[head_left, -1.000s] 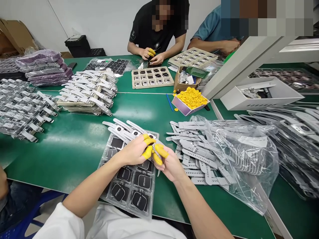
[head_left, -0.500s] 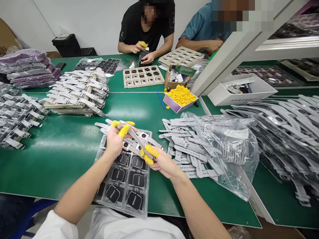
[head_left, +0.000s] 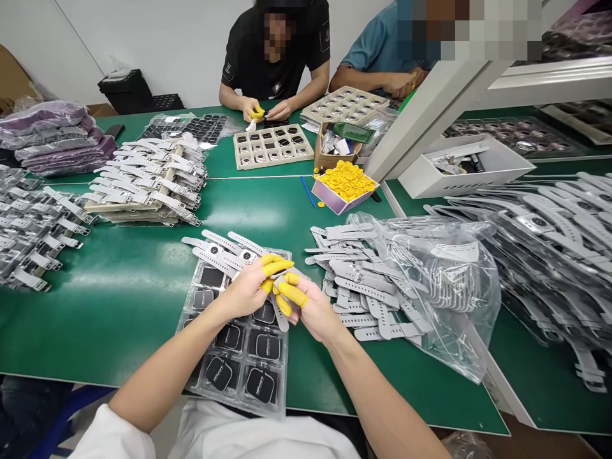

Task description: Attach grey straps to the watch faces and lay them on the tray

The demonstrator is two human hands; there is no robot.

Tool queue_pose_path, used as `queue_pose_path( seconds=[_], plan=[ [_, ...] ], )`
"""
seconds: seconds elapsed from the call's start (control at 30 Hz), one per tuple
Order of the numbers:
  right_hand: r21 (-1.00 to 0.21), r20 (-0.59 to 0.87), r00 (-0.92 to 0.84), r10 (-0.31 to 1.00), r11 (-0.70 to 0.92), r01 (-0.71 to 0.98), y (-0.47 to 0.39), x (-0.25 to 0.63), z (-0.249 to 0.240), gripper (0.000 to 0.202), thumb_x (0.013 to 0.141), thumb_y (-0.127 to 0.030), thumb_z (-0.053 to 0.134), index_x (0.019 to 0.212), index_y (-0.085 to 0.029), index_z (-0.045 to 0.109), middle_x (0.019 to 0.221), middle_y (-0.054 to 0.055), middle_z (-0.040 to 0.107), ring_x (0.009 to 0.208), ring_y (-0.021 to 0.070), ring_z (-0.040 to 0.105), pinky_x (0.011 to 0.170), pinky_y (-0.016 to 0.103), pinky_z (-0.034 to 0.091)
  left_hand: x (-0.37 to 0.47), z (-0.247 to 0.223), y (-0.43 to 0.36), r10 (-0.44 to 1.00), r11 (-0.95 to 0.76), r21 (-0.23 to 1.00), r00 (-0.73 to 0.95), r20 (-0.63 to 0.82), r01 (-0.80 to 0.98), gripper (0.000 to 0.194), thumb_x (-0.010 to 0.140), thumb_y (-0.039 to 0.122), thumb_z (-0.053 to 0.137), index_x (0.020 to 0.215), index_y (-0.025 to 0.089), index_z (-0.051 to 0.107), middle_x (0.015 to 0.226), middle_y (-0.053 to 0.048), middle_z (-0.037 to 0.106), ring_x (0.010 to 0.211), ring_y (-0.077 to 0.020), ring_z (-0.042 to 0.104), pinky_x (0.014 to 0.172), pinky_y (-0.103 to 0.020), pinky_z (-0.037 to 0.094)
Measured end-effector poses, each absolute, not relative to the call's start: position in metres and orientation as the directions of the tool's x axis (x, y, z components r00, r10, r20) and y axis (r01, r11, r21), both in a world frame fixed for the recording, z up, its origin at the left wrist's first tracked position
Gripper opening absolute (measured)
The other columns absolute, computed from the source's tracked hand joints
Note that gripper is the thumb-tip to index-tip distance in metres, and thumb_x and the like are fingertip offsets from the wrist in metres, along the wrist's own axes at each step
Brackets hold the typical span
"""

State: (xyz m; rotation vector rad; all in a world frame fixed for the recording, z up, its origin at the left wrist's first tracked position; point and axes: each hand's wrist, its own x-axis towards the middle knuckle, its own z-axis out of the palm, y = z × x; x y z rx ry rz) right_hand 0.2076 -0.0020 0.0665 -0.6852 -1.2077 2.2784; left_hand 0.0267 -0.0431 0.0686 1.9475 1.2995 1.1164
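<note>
Two hands (head_left: 282, 296) — one grey strap (head_left: 278, 317) — over tray (head_left: 191, 306) (black watch bodies (head_left: 264, 347)).

Table (head_left: 119, 299) had a smooth, slightly glossy green mat. Straps (head_left: 363, 287) looked matt grey rubber or plastic. Tray (head_left: 239, 363) and bag (head_left: 444, 287) were clear glossy plastic. Finger cots (head_left: 287, 292) were yellow, rubbery, matt. Box (head_left: 335, 150) was brown cardboard.
</note>
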Motion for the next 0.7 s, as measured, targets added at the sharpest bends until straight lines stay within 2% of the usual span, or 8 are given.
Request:
queue_pose_path(
  seconds=[0.23,0.4,0.5,0.57,0.7],
  plan=[
    [-0.786,-0.227,-0.696,0.682,-0.55,-0.282,-0.004,0.201,0.07,0.034,0.086,-0.049,0.077,0.081,-0.02,0.06,0.052,-0.008,0.047,0.042,0.0075,0.031,0.04,0.021,0.025,0.026,0.067,-0.044,0.9,-0.43,0.736,0.19,0.391,0.523,0.058,0.094,0.002,0.042,0.145,0.025,0.055,0.136,-0.011,0.063,0.13,-0.0238,0.06,0.113,-0.045,0.051],
    [-0.701,-0.244,-0.698,0.673,-0.62,-0.353,-0.005,0.198,0.072,0.034,0.086,-0.042,0.078,0.075,-0.021,0.054,0.052,-0.008,0.046,0.04,0.0061,0.027,0.039,0.02,0.022,0.027,0.075,-0.047,0.923,-0.384,0.758,0.224,0.312,0.528,0.051,0.104,0.016,0.041,0.153,0.027,0.048,0.139,-0.013,0.057,0.132,-0.0258,0.057,0.115,-0.047,0.05],
    [-0.691,-0.257,-0.697,0.669,-0.632,-0.351,-0.006,0.199,0.071,0.035,0.086,-0.042,0.079,0.074,-0.021,0.053,0.051,-0.009,0.045,0.04,0.0057,0.026,0.038,0.019,0.021,0.026,0.083,-0.049,0.923,-0.381,0.764,0.27,0.276,0.521,0.049,0.107,0.022,0.039,0.155,0.027,0.045,0.14,-0.013,0.055,0.132,-0.0261,0.057,0.115,-0.048,0.05],
    [-0.698,-0.28,-0.694,0.664,-0.637,-0.328,-0.006,0.199,0.07,0.036,0.084,-0.045,0.079,0.075,-0.021,0.053,0.051,-0.009,0.044,0.04,0.0054,0.024,0.038,0.019,0.02,0.027,0.087,-0.049,0.917,-0.397,0.714,0.273,0.289,0.577,0.048,0.106,0.021,0.039,0.153,0.025,0.047,0.137,-0.013,0.056,0.128,-0.0258,0.058,0.113,-0.046,0.052],
    [-0.724,-0.326,-0.681,0.655,-0.637,-0.266,-0.005,0.199,0.069,0.041,0.081,-0.049,0.081,0.075,-0.021,0.052,0.05,-0.01,0.042,0.04,0.0045,0.022,0.039,0.019,0.017,0.027,0.092,-0.051,0.906,-0.418,0.529,0.302,0.295,0.739,0.042,0.102,0.021,0.045,0.143,0.017,0.056,0.126,-0.016,0.059,0.116,-0.0272,0.061,0.102,-0.045,0.058]
  ],
)
